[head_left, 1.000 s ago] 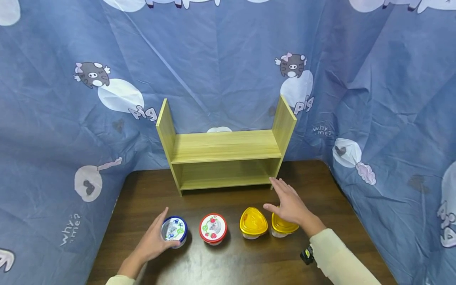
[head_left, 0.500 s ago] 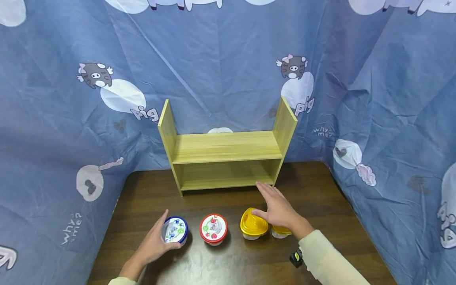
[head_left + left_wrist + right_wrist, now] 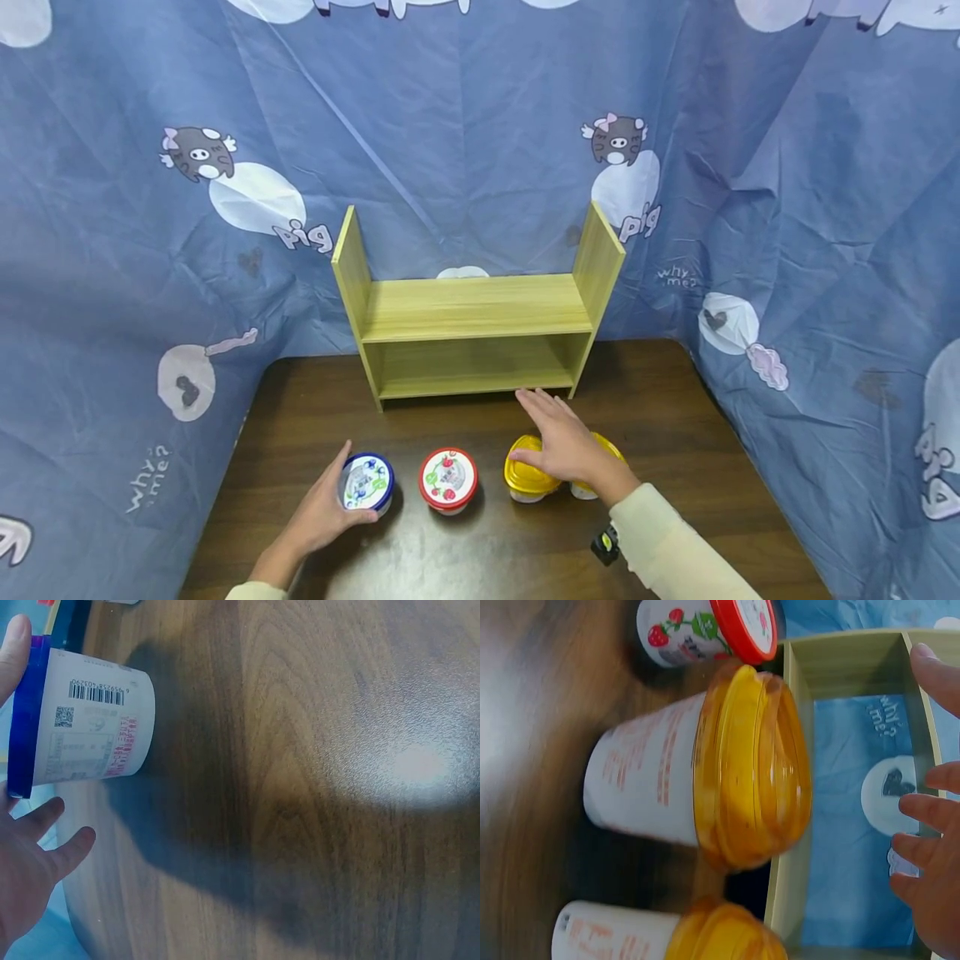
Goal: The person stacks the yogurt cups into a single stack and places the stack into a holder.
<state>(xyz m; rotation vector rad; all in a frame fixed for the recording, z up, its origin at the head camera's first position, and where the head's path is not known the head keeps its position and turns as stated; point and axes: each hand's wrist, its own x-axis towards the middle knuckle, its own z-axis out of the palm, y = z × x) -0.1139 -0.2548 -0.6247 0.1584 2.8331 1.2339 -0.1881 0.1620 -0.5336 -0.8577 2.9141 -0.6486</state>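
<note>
While L fingers (image 3: 336,467) hold blue-lid tub (image 3: 367,482), cont. are hidden.

Your blue-lidded tub (image 3: 94,716) has a smooth plastic rim over a white, satin-looking printed wall. On the red-lidded tub (image 3: 448,479) you see a shiny plastic ring round a smooth printed top. The yellow-lidded tubs (image 3: 697,769) give you see-through, highly glossy amber plastic lids above smooth, duller white walls. Your table (image 3: 450,554) shows dark wood grain, polished enough to throw back glare, finely pebbled where the light hits. The shelf (image 3: 480,307) is pale wood-look board, softly sheened; the backdrop (image 3: 465,150), creased, mostly matt cloth-like sheeting. Your right sleeve (image 3: 675,550) is matt cloth.
</note>
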